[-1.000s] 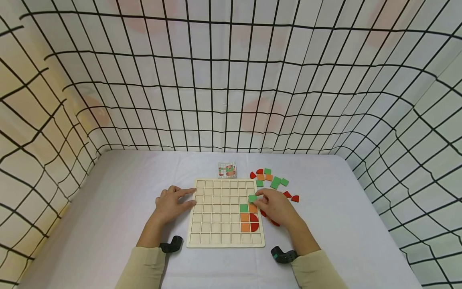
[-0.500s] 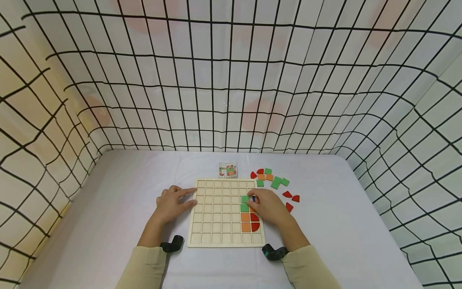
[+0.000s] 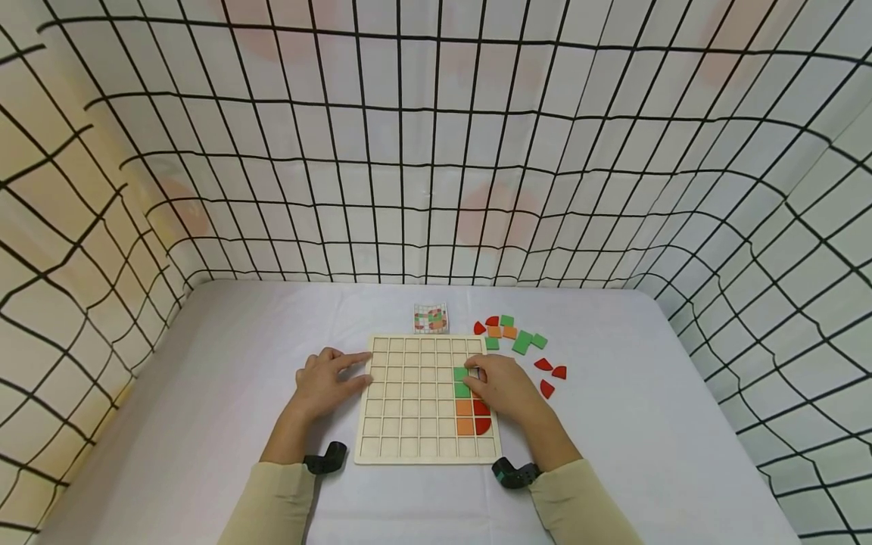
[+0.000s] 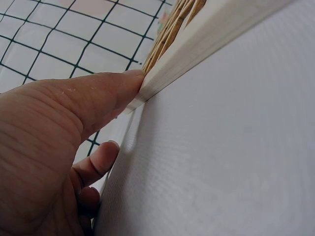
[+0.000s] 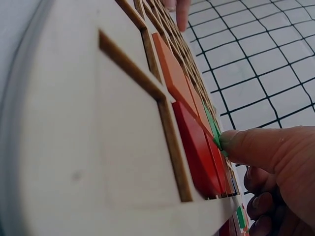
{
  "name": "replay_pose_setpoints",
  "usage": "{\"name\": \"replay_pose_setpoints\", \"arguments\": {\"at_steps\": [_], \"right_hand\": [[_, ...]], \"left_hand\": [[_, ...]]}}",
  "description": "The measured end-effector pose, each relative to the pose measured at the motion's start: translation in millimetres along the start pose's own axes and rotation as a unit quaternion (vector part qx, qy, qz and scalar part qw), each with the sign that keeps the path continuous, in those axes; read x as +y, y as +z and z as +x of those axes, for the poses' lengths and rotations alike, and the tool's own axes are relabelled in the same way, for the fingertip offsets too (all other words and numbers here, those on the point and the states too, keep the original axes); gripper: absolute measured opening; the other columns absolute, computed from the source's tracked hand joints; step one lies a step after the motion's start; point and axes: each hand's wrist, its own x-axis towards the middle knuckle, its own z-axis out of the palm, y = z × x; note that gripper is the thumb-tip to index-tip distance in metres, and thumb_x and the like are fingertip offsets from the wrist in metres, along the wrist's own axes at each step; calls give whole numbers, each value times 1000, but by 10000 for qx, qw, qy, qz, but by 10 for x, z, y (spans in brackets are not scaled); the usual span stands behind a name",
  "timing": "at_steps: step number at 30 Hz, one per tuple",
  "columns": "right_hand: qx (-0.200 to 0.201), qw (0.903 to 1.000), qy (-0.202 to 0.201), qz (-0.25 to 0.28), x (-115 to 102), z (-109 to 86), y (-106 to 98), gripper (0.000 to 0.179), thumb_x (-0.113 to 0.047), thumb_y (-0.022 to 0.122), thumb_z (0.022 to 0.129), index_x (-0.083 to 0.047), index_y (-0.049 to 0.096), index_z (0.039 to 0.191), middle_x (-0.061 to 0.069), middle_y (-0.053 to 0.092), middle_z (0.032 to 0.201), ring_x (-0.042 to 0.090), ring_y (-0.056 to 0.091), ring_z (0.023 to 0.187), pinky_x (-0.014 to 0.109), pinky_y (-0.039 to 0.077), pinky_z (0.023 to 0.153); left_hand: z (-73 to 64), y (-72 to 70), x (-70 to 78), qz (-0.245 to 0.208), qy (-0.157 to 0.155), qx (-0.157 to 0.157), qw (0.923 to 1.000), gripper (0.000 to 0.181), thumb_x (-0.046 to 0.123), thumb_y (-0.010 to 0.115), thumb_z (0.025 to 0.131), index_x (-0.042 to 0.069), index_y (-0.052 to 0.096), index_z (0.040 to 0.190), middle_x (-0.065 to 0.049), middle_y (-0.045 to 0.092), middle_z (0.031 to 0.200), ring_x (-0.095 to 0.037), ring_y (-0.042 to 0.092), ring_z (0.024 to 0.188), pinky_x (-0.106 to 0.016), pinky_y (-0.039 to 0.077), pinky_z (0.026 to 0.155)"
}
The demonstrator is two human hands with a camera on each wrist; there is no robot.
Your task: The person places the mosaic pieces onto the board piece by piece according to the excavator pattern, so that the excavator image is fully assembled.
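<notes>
A pale wooden grid board (image 3: 402,405) lies flat before me. My left hand (image 3: 325,386) touches its left edge with thumb and index finger extended; the left wrist view shows that thumb (image 4: 110,91) against the rim. My right hand (image 3: 504,386) is over the board's right side, thumb and index finger at a green square tile (image 3: 460,374) in a cell. Directly below sits another green square (image 3: 462,390), then two orange squares (image 3: 465,427). Two red quarter-round tiles (image 3: 482,426) lie to the right of the orange ones. The hand hides the cells beneath it.
Loose green, orange and red tiles (image 3: 522,342) lie beyond the board's right corner, with several red pieces (image 3: 547,389) nearer the right forearm. A small pattern card (image 3: 431,319) stands behind the board. Black netting (image 3: 429,189) surrounds the white table (image 3: 225,363).
My right hand has moved left with the green tile, bringing it into the cell above the other green square. It has barely moved in the last half second. My left hand has stayed put.
</notes>
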Motion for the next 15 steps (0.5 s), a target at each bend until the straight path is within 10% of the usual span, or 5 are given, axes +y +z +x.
{"name": "replay_pose_setpoints", "arguments": {"at_steps": [15], "right_hand": [[-7, 9993, 275, 262, 69, -24, -72, 32, -32, 73, 94, -18, 72, 123, 0, 53, 76, 15, 50, 76, 31, 39, 66]], "left_hand": [[7, 6, -20, -9, -3, -12, 10000, 48, 45, 72, 92, 30, 67, 137, -12, 57, 124, -27, 47, 102, -45, 30, 80]]}}
